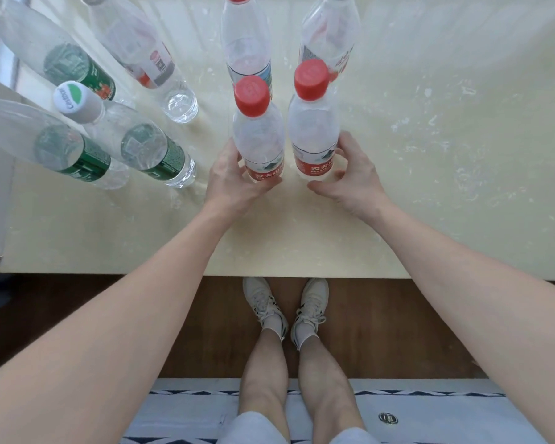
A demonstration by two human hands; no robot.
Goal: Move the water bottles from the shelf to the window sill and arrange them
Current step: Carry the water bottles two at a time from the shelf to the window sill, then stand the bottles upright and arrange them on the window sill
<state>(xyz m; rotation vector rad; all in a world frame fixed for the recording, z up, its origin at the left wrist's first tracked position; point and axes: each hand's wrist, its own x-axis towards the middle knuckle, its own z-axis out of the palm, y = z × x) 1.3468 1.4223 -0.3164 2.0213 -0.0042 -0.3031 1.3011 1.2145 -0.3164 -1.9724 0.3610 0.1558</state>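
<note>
Standing upright on the window sill (pixel 430 155), near its front edge: left bottle (pixel 258 139) and right bottle (pixel 313 123), red-capped, just apart. Left hand (pixel 234 184) grip curled round the left bottle's base; right hand (pixel 350 177) grip cupping the right bottle's. Recommended: seat both bases flat, square with the rear pair (pixel 247 43), then release.

The back left bottle (pixel 245 43) and back right bottle (pixel 329 30) get clipped at the top by the frame edge. Their bases are hidden behind the front left bottle (pixel 258 139) and front right bottle (pixel 314 136). Fingertips of the left hand (pixel 228 184) are lost behind its bottle, and the rug emblem (pixel 387 418) is way too small to be read.
</note>
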